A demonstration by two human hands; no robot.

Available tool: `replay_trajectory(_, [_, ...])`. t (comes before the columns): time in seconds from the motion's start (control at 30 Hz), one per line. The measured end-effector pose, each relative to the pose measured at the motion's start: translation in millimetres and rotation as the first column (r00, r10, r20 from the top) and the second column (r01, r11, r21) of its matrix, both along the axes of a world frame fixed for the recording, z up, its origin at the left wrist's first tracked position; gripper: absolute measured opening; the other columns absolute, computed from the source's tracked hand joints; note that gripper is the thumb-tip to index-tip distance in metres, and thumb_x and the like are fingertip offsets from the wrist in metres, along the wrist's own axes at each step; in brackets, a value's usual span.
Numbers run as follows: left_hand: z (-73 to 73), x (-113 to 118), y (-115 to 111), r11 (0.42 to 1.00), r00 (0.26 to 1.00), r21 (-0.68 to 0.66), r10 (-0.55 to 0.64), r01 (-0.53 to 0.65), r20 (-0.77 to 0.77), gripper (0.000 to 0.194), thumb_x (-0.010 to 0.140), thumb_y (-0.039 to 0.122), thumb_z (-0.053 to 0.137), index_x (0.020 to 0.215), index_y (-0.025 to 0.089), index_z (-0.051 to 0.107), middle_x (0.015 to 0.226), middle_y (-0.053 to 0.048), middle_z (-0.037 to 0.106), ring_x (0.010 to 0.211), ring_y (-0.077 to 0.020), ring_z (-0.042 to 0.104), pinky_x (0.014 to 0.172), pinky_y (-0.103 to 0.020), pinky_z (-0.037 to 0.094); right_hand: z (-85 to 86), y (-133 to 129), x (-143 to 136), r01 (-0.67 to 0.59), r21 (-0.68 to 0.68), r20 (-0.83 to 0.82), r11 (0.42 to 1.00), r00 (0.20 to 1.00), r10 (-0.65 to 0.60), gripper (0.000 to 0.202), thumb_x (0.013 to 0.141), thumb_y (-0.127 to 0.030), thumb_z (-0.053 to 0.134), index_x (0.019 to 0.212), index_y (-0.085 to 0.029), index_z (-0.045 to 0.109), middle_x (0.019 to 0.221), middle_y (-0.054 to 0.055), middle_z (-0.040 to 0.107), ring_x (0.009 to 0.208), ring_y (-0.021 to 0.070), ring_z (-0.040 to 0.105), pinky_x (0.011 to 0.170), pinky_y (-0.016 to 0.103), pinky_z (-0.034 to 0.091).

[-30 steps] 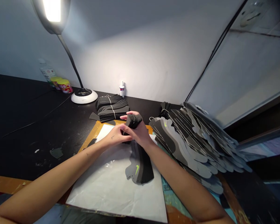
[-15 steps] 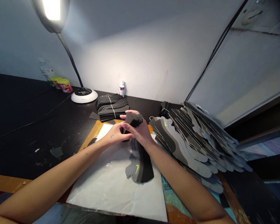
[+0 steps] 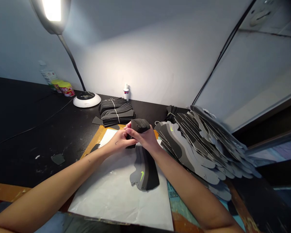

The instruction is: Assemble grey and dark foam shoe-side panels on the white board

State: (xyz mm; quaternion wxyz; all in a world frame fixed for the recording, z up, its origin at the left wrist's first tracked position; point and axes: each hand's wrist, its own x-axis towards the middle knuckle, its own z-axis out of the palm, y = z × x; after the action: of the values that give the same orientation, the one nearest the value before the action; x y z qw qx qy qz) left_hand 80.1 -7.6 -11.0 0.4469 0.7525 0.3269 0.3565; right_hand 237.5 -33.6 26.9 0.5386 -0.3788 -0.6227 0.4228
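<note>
A thick stack of dark cut pieces (image 3: 140,125) stands on edge between my two hands above the white sheet (image 3: 102,187). My left hand (image 3: 120,138) is closed round the stack's left side. From the right, my right hand (image 3: 145,138) grips the same stack, its thumb crossing over toward the left hand. The lower part of the stack is largely hidden by my fingers. Just below my hands lies a grey and black shoe upper piece (image 3: 145,173) with a yellow-green swoosh, flat on the sheet.
Behind my hands sits a banded bundle of dark pieces (image 3: 116,113). Many shoe upper pieces (image 3: 199,145) fan out in a pile at the right. A desk lamp (image 3: 87,100), a small white bottle (image 3: 126,93) and a red and yellow can (image 3: 66,89) stand along the wall.
My fingers have shifted lower round the stack, so more of its top edge shows. The shoe upper piece on the sheet stays where it was.
</note>
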Motion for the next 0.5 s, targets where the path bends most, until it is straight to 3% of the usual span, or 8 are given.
replay_trajectory(0.23, [2.8,1.9,-6.0,0.993,0.993,0.056,0.108,-0.105,-0.054,0.018,0.077,0.032,0.064,0.082,0.014,0.062,0.091,-0.004,0.061,0.076,-0.0156,0.058,0.063,-0.023,0.050,0.5,0.2,-2.2,0.009,-0.021,-0.021,1.000,1.000,-0.009,0.027,0.068,-0.045,0.086,0.082,-0.024,0.076,0.087,0.003,0.077,0.084,0.0224,0.073,0.082,0.036,0.059])
replay_trajectory(0.5, [6.3,4.2,-9.4,0.992,0.990,0.051,0.120,-0.116,-0.073,0.020,0.073,0.035,0.061,0.076,0.016,0.058,0.072,0.000,0.058,0.065,-0.0143,0.054,0.056,-0.022,0.046,-4.2,1.9,-1.7,0.012,-0.030,-0.024,0.999,1.000,-0.013,0.027,0.067,-0.044,0.086,0.083,-0.025,0.076,0.084,0.001,0.077,0.081,0.0224,0.073,0.078,0.035,0.060])
